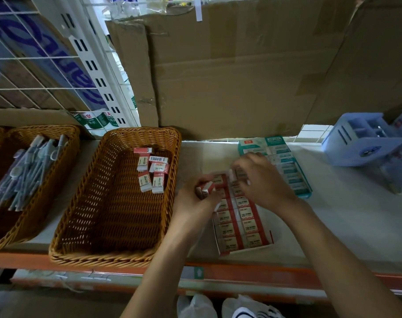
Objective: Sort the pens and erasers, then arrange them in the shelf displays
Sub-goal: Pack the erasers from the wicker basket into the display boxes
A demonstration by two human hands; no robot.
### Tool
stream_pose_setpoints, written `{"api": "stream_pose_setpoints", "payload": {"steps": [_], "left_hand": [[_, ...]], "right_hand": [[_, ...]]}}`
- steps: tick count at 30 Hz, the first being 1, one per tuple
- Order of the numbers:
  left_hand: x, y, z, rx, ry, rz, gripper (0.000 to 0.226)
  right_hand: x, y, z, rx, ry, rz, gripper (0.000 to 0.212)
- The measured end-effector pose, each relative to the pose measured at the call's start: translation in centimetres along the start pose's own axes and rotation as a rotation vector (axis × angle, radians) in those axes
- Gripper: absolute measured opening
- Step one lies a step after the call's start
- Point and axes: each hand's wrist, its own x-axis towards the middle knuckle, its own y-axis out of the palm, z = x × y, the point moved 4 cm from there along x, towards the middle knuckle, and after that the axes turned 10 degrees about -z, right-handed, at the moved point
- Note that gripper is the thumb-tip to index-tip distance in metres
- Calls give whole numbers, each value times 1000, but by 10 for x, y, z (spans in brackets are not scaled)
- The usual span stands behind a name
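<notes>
Pens fill the left basket. Loose erasers sit in the middle basket. The left hand grips about 2 gathered erasers, likely batching them. The right hand curls into the red box, its hold blurred. A teal box lies beside, not blocking.

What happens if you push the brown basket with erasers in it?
The wicker basket would probably slide, not roll: its base is wide and flat. It likely feels light, holding only a few erasers. Its woven walls may flex slightly.
</notes>
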Motion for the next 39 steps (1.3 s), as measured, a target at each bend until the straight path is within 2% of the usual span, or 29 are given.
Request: {"api": "stream_pose_setpoints", "payload": {"steps": [3, 8, 11, 15, 17, 19, 20, 22, 30, 34, 36, 39], "left_hand": [[1, 1, 1, 68, 16, -7, 22], [3, 0, 0, 102, 8, -15, 28], [4, -1, 4, 47, -20, -54, 30], [4, 1, 2, -62, -73, -92, 34], [3, 3, 0, -150, -122, -75, 29], [2, 4, -1, -203, -167, -51, 26], [2, 4, -2, -210, -180, -44, 25], [2, 4, -2, -228, -200, -37, 24], [1, 2, -3, -211, -219, -27, 31], [1, -1, -2, -240, -237, -45, 18], [2, -2, -3, -226, -225, -31, 12], [1, -3, -6, -243, -207, 19, 17]], "right_hand": [[-5, 9, 3, -92, -118, -24, 22], [-8, 14, -1, -94, -83, -107, 15], [-10, 16, -2, -137, -106, -161, 10], [-9, 16, -1, -133, -118, -151, 10], [-9, 11, 3, -17, -107, -113, 24], [-11, 5, 10, 298, -64, 4, 44], [-13, 3, 15, 448, -46, 55, 50], [-15, -1, 21, 581, -33, 97, 55], [-16, -4, 25, 576, -8, 60, 41], [-16, -2, 23, 577, 58, 90, 41], [-16, 0, 19, 614, 159, 103, 29], [-16, 2, 16, 832, 408, 108, 23]]}}
